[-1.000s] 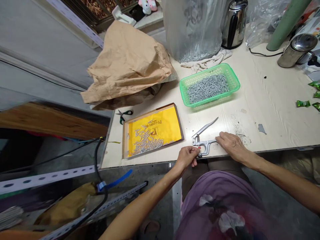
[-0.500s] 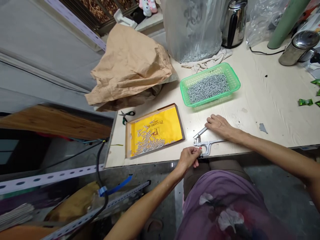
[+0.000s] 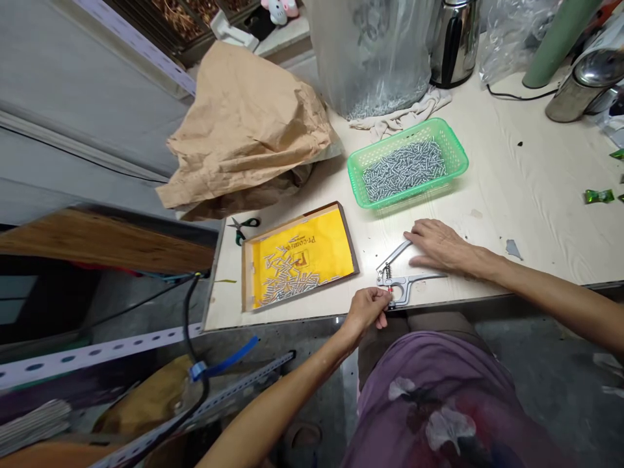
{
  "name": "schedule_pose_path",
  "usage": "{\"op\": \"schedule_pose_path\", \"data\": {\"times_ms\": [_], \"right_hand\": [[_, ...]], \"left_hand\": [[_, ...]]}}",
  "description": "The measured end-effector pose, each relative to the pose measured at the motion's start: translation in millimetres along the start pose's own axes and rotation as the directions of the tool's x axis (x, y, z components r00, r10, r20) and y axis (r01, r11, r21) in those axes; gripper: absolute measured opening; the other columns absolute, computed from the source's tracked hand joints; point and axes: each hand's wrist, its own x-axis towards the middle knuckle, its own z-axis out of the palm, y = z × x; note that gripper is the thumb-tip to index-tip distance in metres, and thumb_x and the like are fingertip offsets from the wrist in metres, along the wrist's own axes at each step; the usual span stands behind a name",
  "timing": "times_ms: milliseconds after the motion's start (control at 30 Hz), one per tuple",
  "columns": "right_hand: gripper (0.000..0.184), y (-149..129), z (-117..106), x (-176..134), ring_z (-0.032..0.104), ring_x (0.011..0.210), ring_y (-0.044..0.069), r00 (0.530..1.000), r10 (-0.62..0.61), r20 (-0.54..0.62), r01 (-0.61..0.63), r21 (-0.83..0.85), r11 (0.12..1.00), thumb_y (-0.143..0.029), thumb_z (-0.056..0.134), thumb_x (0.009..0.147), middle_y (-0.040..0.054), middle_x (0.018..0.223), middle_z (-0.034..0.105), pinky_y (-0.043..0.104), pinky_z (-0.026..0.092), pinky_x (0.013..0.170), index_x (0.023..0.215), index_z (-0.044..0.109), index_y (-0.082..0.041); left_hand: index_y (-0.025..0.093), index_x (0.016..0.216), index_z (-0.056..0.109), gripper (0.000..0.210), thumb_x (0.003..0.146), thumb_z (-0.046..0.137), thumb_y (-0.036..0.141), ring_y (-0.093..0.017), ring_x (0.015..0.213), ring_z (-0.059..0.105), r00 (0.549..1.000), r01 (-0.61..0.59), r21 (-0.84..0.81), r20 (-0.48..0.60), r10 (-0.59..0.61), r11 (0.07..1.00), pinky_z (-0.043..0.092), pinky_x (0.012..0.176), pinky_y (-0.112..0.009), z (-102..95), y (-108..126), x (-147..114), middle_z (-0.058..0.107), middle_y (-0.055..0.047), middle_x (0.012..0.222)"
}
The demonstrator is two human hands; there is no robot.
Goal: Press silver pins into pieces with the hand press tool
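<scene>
Silver hand-press pliers (image 3: 403, 281) with a spring lie at the table's front edge, their handles spread apart. My left hand (image 3: 366, 308) is closed in a pinch at the jaw end, beside a small red part. What its fingertips hold is too small and covered to make out. Over the upper handle is my right hand (image 3: 439, 247), fingers stretched and thumb apart, its fingertips at the handle's end. Left of the pliers, a shallow box (image 3: 355, 260) with a yellow bottom holds many small metal pins (image 3: 287, 281). A green basket (image 3: 358, 185) behind holds a heap of similar metal pieces (image 3: 404, 170).
Scissors (image 3: 242, 227) lie by the table's left edge. A crumpled brown paper bag (image 3: 253, 130) stands behind the box. At the back are a clear plastic bag (image 3: 370, 58) with metal pieces, a rag (image 3: 414, 112) and a kettle (image 3: 453, 45). Green wrapped pieces (image 3: 598, 196) lie right.
My right hand's fingers have loosened from the upper handle and spread, with the thumb now apart. My left hand keeps its pinch at the jaw. The camera view has shifted slightly.
</scene>
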Motion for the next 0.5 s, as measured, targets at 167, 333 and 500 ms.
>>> {"op": "schedule_pose_path", "data": {"times_ms": [167, 333, 500], "right_hand": [[0.093, 0, 4, -26, 0.033, 0.132, 0.039, 0.998, -0.056, 0.038, 0.055, 0.021, 0.998, -0.069, 0.060, 0.073, 0.0231, 0.143, 0.042, 0.055, 0.029, 0.104, 0.139, 0.038, -0.008], [0.086, -3, 4, -28, 0.039, 0.127, 0.038, 0.998, -0.054, 0.036, 0.053, 0.037, 0.998, -0.059, 0.065, 0.074, 0.0210, 0.135, 0.049, 0.057, 0.027, 0.105, 0.139, 0.037, -0.009], [0.078, -9, -3, -28, 0.048, 0.110, 0.034, 0.999, -0.044, 0.020, 0.042, 0.056, 0.998, -0.048, 0.069, 0.075, 0.0200, 0.121, 0.057, 0.050, 0.034, 0.098, 0.133, 0.042, -0.006]], "left_hand": [[0.013, 0.068, 0.053, 0.019, 0.082, 0.064, 0.020, -0.005, 0.025, 0.045, 1.000, 0.014, -0.031, -0.022, -0.015, 0.999, 0.030, 0.029, -0.014, 1.6, 1, -1, 0.048, 0.010, 0.041], [0.013, 0.070, 0.054, 0.018, 0.082, 0.064, 0.021, -0.005, 0.025, 0.044, 1.000, 0.011, -0.039, -0.021, -0.012, 0.999, 0.030, 0.029, -0.014, 2.3, 0, -2, 0.048, 0.010, 0.042], [0.013, 0.070, 0.054, 0.019, 0.083, 0.063, 0.024, -0.005, 0.026, 0.044, 1.000, -0.010, -0.020, -0.029, 0.009, 1.000, 0.030, 0.029, -0.015, 2.4, -1, 0, 0.048, 0.010, 0.042]]}}
